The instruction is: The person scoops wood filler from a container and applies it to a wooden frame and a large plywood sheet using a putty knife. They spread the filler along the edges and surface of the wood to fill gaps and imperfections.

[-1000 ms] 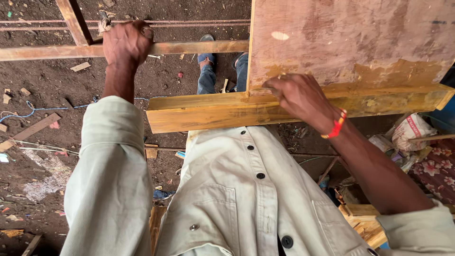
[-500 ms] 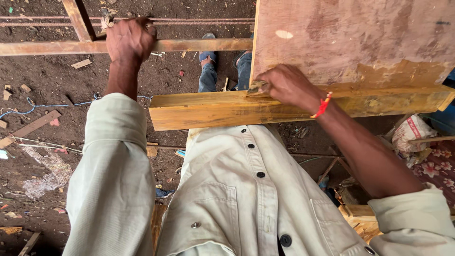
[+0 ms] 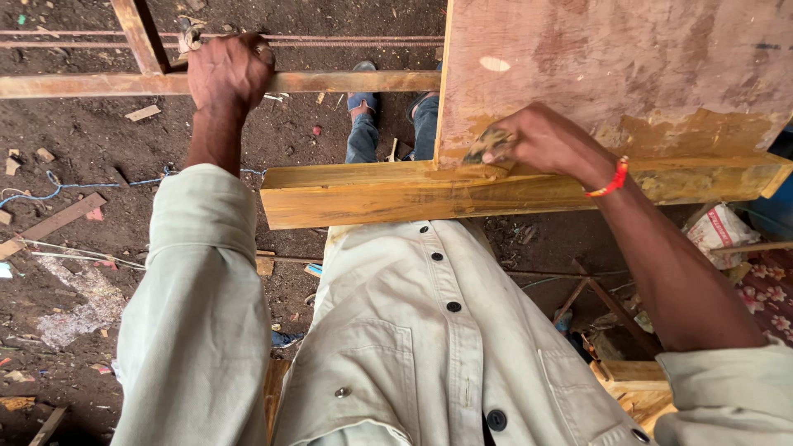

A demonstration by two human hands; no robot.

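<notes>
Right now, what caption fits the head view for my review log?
Right hand presses a small stained pad to a yellow-coated plywood panel above a timber beam; left hand grips a wooden rail.

The plywood panel is matt, pinkish-brown wood, blotchy and worn, with a wetter-looking ochre coat along its lower edge. The wooden batten below it shows yellow-stained grain with a slight sheen. The pad in the right hand looks like a rough, stained scrap. The wooden rail under the left hand is dull reddish-brown. The ground is loose, dark, matt dirt.
</notes>
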